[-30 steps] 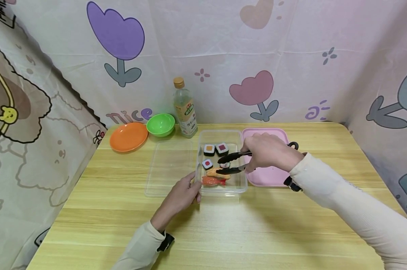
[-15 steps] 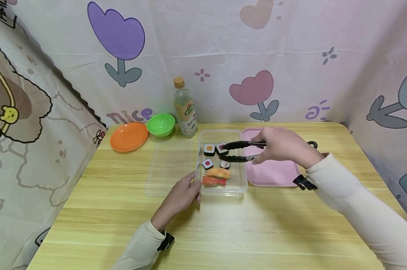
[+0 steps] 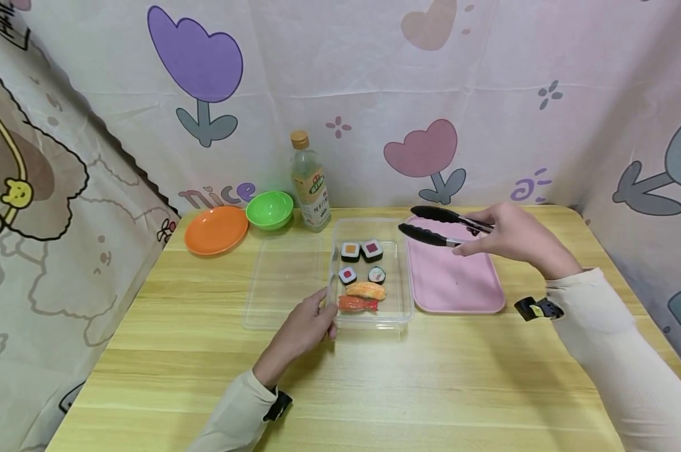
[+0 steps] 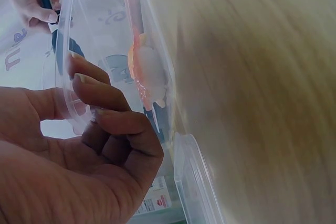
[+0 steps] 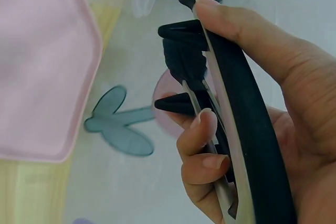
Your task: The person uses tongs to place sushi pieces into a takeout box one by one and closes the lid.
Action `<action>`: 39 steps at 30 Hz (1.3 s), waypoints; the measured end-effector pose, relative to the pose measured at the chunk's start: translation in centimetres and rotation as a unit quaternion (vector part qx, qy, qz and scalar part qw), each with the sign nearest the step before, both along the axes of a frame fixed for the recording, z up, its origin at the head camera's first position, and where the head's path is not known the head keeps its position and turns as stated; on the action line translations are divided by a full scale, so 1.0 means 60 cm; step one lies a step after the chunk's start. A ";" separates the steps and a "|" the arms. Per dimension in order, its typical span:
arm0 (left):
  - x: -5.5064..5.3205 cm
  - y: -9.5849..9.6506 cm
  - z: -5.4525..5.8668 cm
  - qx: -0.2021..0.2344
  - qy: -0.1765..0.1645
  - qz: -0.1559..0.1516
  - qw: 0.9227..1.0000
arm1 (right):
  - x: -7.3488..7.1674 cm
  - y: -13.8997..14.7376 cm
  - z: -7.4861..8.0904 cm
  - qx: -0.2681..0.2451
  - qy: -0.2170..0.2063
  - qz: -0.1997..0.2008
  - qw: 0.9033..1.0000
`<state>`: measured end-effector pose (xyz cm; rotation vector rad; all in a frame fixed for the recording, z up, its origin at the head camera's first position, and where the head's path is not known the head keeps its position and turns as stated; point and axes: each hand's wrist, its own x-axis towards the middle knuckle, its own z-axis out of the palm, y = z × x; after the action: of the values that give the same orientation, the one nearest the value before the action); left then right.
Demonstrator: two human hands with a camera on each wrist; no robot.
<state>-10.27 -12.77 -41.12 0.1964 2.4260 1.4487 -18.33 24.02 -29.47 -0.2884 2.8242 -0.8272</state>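
Note:
My left hand (image 3: 303, 326) pinches the near left rim of a clear plastic food container (image 3: 406, 301), thumb and curled fingers on either side of its wall in the left wrist view. Inside lie several toy sushi pieces: square rolls with an orange centre (image 3: 350, 251) and a dark red one (image 3: 372, 250), two smaller rolls, a yellowish-orange piece (image 3: 365, 290) and a red shrimp piece (image 3: 357, 304). Over the pink tray (image 3: 459, 292), my right hand (image 3: 516, 238) grips black-tipped tongs (image 3: 423, 235). Their tips stand apart, with nothing between them.
A clear flat lid (image 3: 286, 282) lies left of the container. Behind it are an orange plate (image 3: 216, 231), a green bowl (image 3: 269, 210) and a glass bottle (image 3: 310, 185) with an orange cap. A patterned cloth (image 3: 340, 75) hangs at the table's back edge.
My right hand has lifted the tongs away from the container and moved right, over the pink tray. The round roll is now fully visible. My left hand has stayed at the rim.

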 end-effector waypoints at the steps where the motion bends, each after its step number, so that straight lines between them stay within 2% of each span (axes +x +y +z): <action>1: 0.000 0.000 0.000 0.000 -0.001 0.000 1.000 | -0.001 0.007 -0.004 -0.005 0.001 -0.013 1.000; 5: 0.000 0.000 0.000 -0.001 0.000 -0.001 1.000 | -0.005 0.034 -0.020 -0.020 -0.001 -0.055 0.998; 12: 0.001 0.001 0.001 -0.001 0.001 -0.002 1.000 | -0.005 0.074 -0.048 -0.059 -0.022 -0.104 0.993; 23: 0.000 0.001 0.003 0.001 -0.003 -0.002 1.000 | 0.003 0.117 -0.124 -0.091 0.042 -0.198 0.975; 31: 0.000 0.001 0.004 -0.002 -0.002 -0.004 1.000 | 0.009 0.135 -0.157 -0.102 0.007 -0.237 0.966; 39: 0.000 0.000 0.003 -0.007 -0.002 -0.004 1.000 | 0.011 0.141 -0.186 -0.124 0.008 -0.290 0.949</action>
<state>-10.26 -12.78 -40.93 0.1996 2.4287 1.4270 -17.68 32.49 -40.60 0.5378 2.8397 -1.2943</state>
